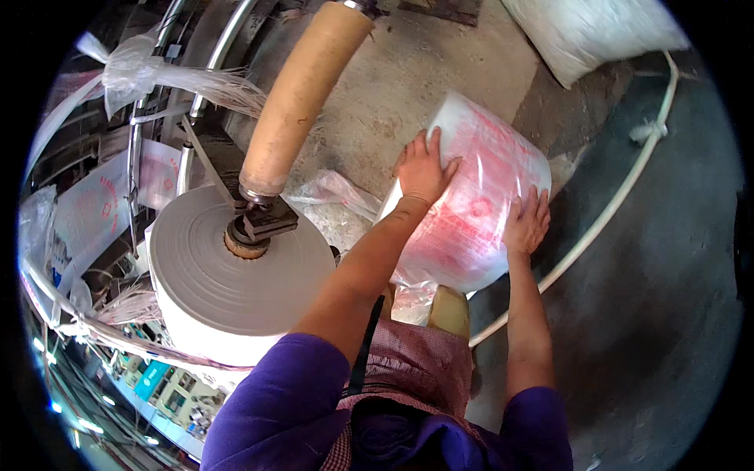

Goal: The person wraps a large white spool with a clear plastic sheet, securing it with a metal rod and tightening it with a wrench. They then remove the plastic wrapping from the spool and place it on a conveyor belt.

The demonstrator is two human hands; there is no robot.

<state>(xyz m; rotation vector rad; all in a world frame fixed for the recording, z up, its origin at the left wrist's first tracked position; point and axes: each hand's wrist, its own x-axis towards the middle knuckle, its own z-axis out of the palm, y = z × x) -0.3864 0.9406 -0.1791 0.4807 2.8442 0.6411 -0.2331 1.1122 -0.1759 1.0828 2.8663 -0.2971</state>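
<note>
A thick roll of clear plastic film with red print (471, 208) is in front of me, tilted, just right of the middle of the head view. Against its upper left side rests my left hand (425, 166), fingers spread and thumb apart. My right hand (527, 224) lies on the roll's right side, its fingers stretched along the surface. Both palms press on the film and neither hand wraps around it. Crumpled loose film (414, 297) shows at the roll's lower end, near my knees.
At left a large white film roll (212, 275) sits on a machine shaft, beside a brown cylinder (306, 98) and metal bars. Tied plastic strands (133, 71) hang there. A pale hose (605, 220) curves over the dark floor at right. A white sack (601, 31) lies beyond.
</note>
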